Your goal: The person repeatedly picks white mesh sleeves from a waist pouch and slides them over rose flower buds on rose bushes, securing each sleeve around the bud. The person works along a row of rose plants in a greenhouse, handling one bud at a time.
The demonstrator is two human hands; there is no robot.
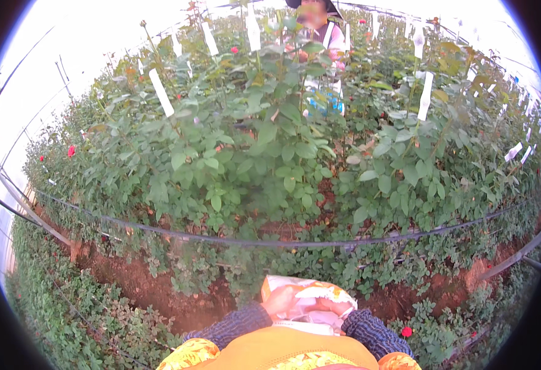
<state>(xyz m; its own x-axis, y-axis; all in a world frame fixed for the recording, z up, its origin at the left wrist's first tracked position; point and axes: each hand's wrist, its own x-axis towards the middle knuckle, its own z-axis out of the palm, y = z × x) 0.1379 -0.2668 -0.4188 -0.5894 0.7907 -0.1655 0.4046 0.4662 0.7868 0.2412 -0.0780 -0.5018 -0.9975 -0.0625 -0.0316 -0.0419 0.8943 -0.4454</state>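
In front of my waist is a white and orange plastic bag [310, 283], its mouth gaping towards me. My left hand [280, 300] grips the bag at the left side of its mouth. On the other side, my right hand [333, 306] reaches into the opening, and the bag's rim covers part of its fingers. Pale material [319, 318] shows inside, too blurred to name. Just beyond the bag rises a dense bed of rose bushes [252, 166].
White mesh bud sleeves [161, 92] cover several rose stems. A dark hose or pipe [252, 242] runs across the bed's near side. Another person [335, 41] stands behind the bushes. Bare reddish soil [159, 291] lies along the path, and a red rose [406, 331] is low at right.
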